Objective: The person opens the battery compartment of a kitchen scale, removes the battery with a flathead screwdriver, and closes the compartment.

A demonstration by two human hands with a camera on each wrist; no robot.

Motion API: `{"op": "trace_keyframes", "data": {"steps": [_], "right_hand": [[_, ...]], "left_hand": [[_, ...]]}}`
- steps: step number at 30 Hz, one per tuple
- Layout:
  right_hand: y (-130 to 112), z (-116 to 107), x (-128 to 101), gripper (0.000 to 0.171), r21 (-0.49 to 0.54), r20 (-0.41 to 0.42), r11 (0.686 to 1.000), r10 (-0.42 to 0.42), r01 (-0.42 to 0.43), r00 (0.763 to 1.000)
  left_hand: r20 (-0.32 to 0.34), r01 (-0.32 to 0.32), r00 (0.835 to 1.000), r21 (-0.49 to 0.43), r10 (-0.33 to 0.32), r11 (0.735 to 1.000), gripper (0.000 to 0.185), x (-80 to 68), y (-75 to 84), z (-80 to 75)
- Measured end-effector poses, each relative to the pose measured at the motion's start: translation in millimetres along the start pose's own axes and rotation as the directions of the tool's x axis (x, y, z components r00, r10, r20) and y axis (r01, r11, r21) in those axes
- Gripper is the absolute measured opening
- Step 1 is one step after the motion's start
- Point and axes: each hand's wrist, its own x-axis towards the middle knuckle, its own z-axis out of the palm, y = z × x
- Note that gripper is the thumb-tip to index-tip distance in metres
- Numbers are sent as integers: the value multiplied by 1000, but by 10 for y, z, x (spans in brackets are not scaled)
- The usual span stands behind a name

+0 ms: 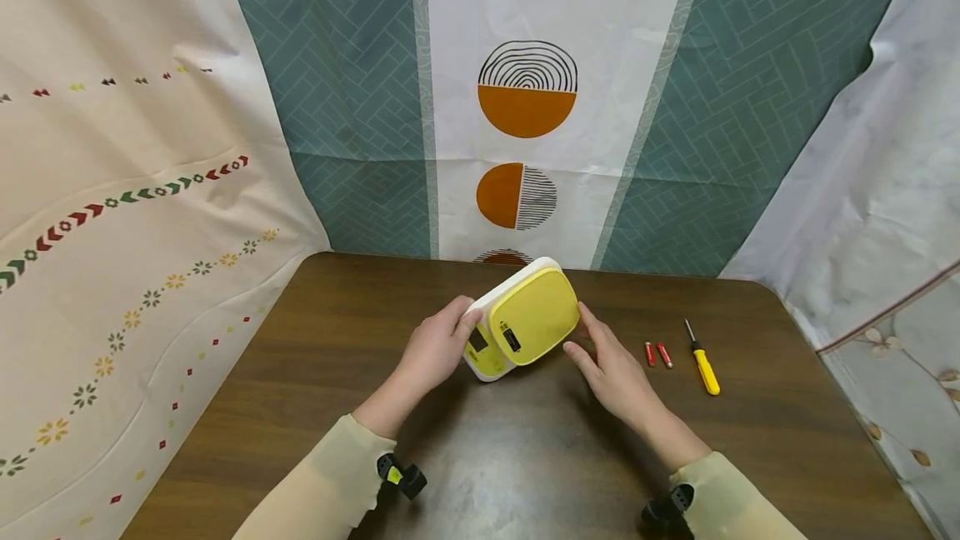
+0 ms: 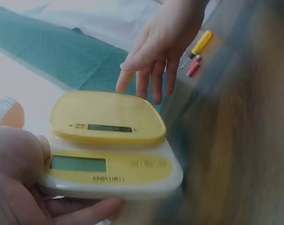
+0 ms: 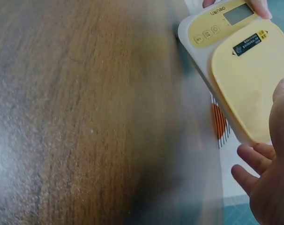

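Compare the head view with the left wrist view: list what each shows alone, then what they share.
Head only: the patterned curtain, the whole table, both sleeves, and the scale tilted up off the tabletop. Left wrist only: the scale's display window and printed buttons. Shared: the kitchen scale, held by the left hand, the right hand open beside it, the screwdriver and two red batteries.

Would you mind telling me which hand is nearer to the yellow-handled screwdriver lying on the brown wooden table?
Right. The right hand is beside the yellow and white kitchen scale, nearer the yellow-handled screwdriver; the left hand holds the scale's far side.
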Motion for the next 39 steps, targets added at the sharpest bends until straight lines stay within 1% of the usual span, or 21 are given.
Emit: {"op": "trace_keyframes", "data": {"steps": [2, 3, 5, 8, 10, 12, 16, 21, 23, 25, 27, 31, 34, 36, 39], "right_hand": [[-10, 10, -2, 80, 8, -6, 1000, -15, 15, 1000], [-16, 15, -3, 80, 11, -9, 1000, -22, 22, 1000], [-25, 28, -3, 81, 14, -15, 999, -34, 34, 999], [-35, 43, -7, 81, 9, -18, 999, -33, 33, 999], [-35, 53, -12, 81, 0, -20, 999, -35, 35, 999], [-35, 61, -19, 82, -4, -19, 999, -37, 37, 999], [-26, 83, -42, 84, 0, -5, 1000, -28, 28, 1000], [-18, 115, -75, 92, -16, 34, 1000, 13, -12, 999], [-27, 129, -88, 94, -28, 47, 999, 18, -17, 999], [-38, 144, -101, 95, -39, 58, 999, 15, -13, 998], [-47, 164, -112, 95, -49, 64, 999, 5, -2, 998], [-49, 205, -129, 96, -73, 68, 997, -23, 28, 997], [-47, 230, -134, 96, -80, 81, 996, -32, 38, 996], [-43, 244, -132, 97, -80, 93, 996, -28, 36, 995], [-37, 260, -129, 98, -78, 106, 996, -22, 30, 994]], "left_hand": [[38, 39, 999, -141, -34, 989, 23, -3, -44, 27], [58, 60, 997, -213, -49, 975, 24, -6, -68, 44], [92, 97, 993, -331, -70, 939, 25, -17, -113, 81], [127, 131, 988, -446, -82, 885, 28, -40, -171, 138], [144, 145, 986, -492, -84, 858, 29, -55, -205, 175], [150, 155, 985, -525, -89, 837, 30, -70, -223, 204], [145, 165, 984, -565, -100, 808, 32, -93, -242, 254], [151, 190, 981, -599, -124, 778, 33, -102, -264, 313], [152, 198, 979, -607, -132, 769, 32, -99, -265, 330], [149, 195, 980, -608, -131, 769, 33, -98, -265, 344], [139, 191, 981, -600, -134, 777, 33, -100, -262, 354], [119, 186, 982, -565, -144, 804, 32, -108, -254, 371], [114, 189, 982, -544, -152, 818, 31, -115, -249, 387], [112, 192, 981, -538, -156, 821, 31, -121, -248, 399], [113, 193, 981, -543, -157, 817, 31, -126, -253, 416]]}}
